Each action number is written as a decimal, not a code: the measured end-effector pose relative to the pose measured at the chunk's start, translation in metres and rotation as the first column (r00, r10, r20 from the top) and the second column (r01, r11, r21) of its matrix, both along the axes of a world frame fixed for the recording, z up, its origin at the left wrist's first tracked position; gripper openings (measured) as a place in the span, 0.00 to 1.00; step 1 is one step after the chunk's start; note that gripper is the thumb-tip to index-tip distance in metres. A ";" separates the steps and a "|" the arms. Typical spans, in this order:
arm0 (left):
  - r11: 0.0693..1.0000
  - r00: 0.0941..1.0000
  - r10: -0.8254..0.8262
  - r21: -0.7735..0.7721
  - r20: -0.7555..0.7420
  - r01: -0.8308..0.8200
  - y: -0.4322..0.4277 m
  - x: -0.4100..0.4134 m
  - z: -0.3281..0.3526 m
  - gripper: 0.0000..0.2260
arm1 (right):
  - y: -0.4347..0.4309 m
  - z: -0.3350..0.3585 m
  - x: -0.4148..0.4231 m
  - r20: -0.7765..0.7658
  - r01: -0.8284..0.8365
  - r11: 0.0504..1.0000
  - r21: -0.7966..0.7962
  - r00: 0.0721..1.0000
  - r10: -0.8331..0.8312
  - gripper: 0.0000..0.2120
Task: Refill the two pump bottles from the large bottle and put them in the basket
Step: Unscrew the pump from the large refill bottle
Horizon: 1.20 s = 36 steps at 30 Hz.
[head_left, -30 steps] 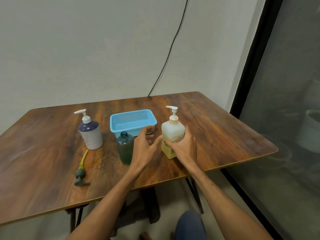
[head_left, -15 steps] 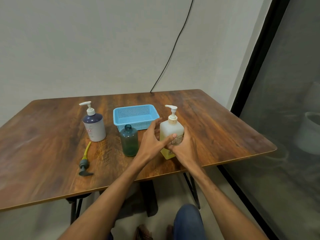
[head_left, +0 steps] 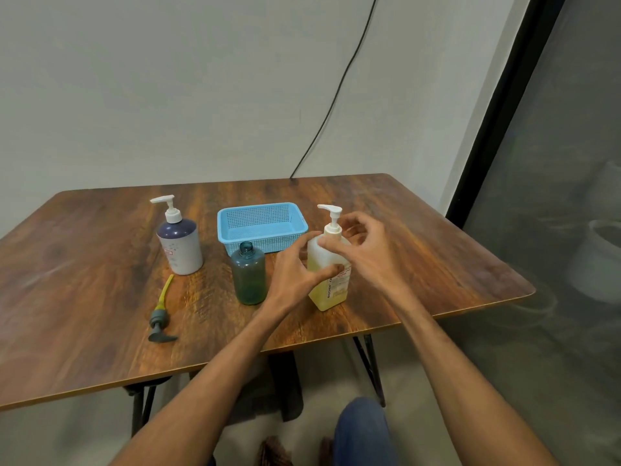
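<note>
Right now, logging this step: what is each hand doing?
Left hand: closed around the body of the yellow pump bottle, holding it on the table.
Right hand: fingers curled at the bottle's pump collar; a firm grip cannot be told.

Your left hand (head_left: pixel 295 274): forearm reaching forward and up, fingers curled, thumb pressed across the front of the bottle (head_left: pixel 331 287), grip closed on its body. Your right hand (head_left: pixel 366 250): raised at the pump collar, fingers loosely bent, fingertips (head_left: pixel 324 242) touching the neck.
</note>
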<state>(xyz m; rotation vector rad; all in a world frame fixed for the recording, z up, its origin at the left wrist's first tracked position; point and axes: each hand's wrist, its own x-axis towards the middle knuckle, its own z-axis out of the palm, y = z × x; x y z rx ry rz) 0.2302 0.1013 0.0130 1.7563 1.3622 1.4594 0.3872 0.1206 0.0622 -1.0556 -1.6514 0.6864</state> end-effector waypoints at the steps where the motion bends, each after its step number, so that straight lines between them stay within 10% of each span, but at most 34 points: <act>1: 1.000 1.000 0.003 0.003 0.007 -0.004 0.000 0.000 0.000 0.30 | 0.003 0.000 -0.006 0.017 0.032 0.999 0.025 0.999 -0.032 0.17; 13: 1.000 1.000 -0.013 -0.005 -0.022 0.013 0.003 -0.004 0.000 0.33 | 0.023 0.009 0.010 -0.118 -0.232 0.966 -0.118 0.969 0.218 0.22; 31: 1.000 1.000 -0.019 -0.001 -0.010 0.019 0.004 -0.003 0.000 0.32 | 0.023 -0.004 -0.014 -0.006 0.055 0.998 -0.019 0.998 -0.055 0.17; 36: 1.000 1.000 -0.018 -0.007 -0.020 0.018 0.005 -0.005 -0.002 0.32 | 0.023 0.008 -0.002 -0.072 -0.126 0.985 -0.115 0.990 0.119 0.17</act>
